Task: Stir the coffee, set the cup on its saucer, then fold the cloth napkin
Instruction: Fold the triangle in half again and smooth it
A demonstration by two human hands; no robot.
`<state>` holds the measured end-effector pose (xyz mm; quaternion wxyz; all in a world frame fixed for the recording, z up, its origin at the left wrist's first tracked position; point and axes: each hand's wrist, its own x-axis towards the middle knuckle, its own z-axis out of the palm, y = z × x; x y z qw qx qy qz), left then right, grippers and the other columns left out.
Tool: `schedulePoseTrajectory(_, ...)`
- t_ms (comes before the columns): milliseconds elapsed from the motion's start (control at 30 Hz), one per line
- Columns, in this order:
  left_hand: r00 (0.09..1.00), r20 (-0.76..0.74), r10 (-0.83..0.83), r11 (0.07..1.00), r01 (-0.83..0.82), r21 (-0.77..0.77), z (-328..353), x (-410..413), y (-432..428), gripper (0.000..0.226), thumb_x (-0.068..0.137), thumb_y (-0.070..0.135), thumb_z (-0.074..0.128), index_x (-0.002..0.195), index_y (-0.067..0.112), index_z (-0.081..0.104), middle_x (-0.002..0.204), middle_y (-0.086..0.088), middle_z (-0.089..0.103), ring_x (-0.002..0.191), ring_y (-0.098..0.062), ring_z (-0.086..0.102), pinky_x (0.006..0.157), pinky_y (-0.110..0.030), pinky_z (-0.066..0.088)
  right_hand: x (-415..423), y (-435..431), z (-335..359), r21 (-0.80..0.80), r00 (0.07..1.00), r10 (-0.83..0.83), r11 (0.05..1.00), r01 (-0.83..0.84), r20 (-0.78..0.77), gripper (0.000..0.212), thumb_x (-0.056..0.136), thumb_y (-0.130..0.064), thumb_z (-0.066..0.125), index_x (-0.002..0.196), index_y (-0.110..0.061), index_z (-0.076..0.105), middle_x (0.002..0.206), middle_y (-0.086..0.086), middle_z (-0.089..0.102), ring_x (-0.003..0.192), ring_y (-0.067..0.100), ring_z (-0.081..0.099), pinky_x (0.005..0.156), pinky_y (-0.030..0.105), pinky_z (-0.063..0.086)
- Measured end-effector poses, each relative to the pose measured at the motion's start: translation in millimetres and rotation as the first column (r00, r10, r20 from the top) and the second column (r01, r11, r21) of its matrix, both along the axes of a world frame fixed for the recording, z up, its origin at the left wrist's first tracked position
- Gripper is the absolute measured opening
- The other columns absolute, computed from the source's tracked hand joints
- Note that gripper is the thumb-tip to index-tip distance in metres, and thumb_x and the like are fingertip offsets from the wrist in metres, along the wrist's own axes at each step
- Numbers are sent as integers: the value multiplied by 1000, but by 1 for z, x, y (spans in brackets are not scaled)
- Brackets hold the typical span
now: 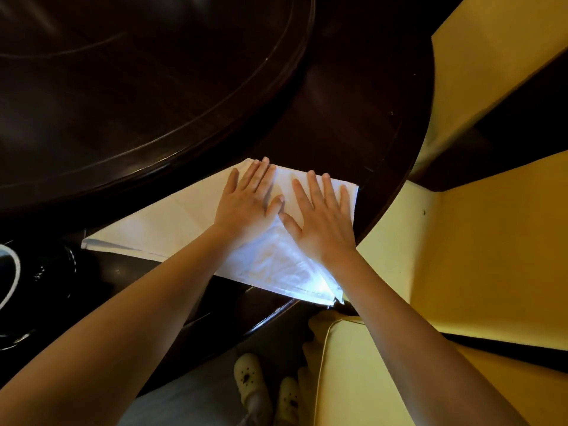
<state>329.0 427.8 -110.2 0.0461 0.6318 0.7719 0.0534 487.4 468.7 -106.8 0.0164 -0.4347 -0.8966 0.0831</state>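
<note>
A white cloth napkin (159, 222) lies partly folded on the dark wooden table (353, 124), near its right edge. My left hand (249, 204) rests flat on the napkin's middle, fingers spread. My right hand (322, 216) lies flat beside it on the napkin's right part, thumbs nearly touching. Both palms press down and hold nothing. A folded corner of the napkin (332, 295) reaches the table's near edge. At the far left a dark cup with a white rim (12, 272) is cut off by the frame; its saucer and the coffee cannot be made out.
A large dark round raised turntable (138, 72) fills the table's middle, just beyond the napkin. Yellow-covered chairs (491, 241) stand right of the table. Below the table edge are my feet in pale clogs (249, 382) on the floor.
</note>
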Motion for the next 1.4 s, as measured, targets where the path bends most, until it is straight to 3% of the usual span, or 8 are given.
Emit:
schedulePoseTrajectory(333,983,48,179,984,-178,-14,1,-35,1,59,96,46,21,148,21,11,158,2,7,145,-13,0,116,-42,-2,0,0,1,2,999,-1,1000,1,38,71,86,-67,14,147,-33,-3,158,6,-3,144,30,-10,114,58,-4)
schedulePoseTrajectory(433,967,60,248,964,-253,82,5,-45,-15,53,97,38,27,145,16,26,154,-4,26,142,-20,19,115,-41,12,0,0,2,-5,999,14,1000,-14,38,67,87,-66,11,145,-38,-6,158,6,-5,144,30,-12,113,59,-5)
schedulePoseTrajectory(600,946,-20,324,925,-313,218,11,-49,-56,45,94,30,41,134,9,42,125,-11,56,115,-30,49,97,-42,37,1,0,1,25,999,15,1000,-16,41,64,88,-64,6,145,-38,-5,158,7,-2,144,31,-9,112,58,-6)
schedulePoseTrajectory(833,906,-155,394,918,-394,32,41,-72,-67,29,92,28,42,102,5,56,95,-14,56,90,-32,51,81,-40,37,1,0,-2,-1,1000,11,1000,-11,7,55,92,-49,-1,145,-38,-5,158,5,-6,144,27,-13,115,56,-5)
schedulePoseTrajectory(967,910,-1,414,901,-410,-141,61,-77,-69,22,89,19,48,103,4,57,92,-11,48,80,-31,50,67,-35,38,1,0,-1,3,1000,7,1000,-8,7,53,96,-49,10,146,-37,-3,159,5,-5,144,27,-11,115,56,-5)
schedulePoseTrajectory(1167,957,29,287,946,-279,-165,103,-46,-73,17,88,15,50,102,9,57,70,-3,50,61,-23,48,52,-26,33,1,-1,1,0,1000,7,1000,-7,11,53,96,-48,12,146,-36,-2,159,5,-4,144,28,-11,115,56,-5)
schedulePoseTrajectory(1333,946,195,260,955,-222,-197,112,-5,-70,29,85,12,53,114,11,57,98,-12,62,83,-31,57,67,-31,43,1,0,3,-32,1000,7,999,-7,25,53,95,-49,10,146,-37,-2,158,3,-8,144,26,-14,115,55,-6)
schedulePoseTrajectory(1400,927,245,284,945,-226,-238,103,11,-63,23,81,9,52,103,12,58,91,-9,59,82,-29,54,61,-28,37,1,1,5,-55,1000,11,998,-10,24,53,96,-48,11,146,-37,-1,158,3,-9,144,26,-15,115,54,-7)
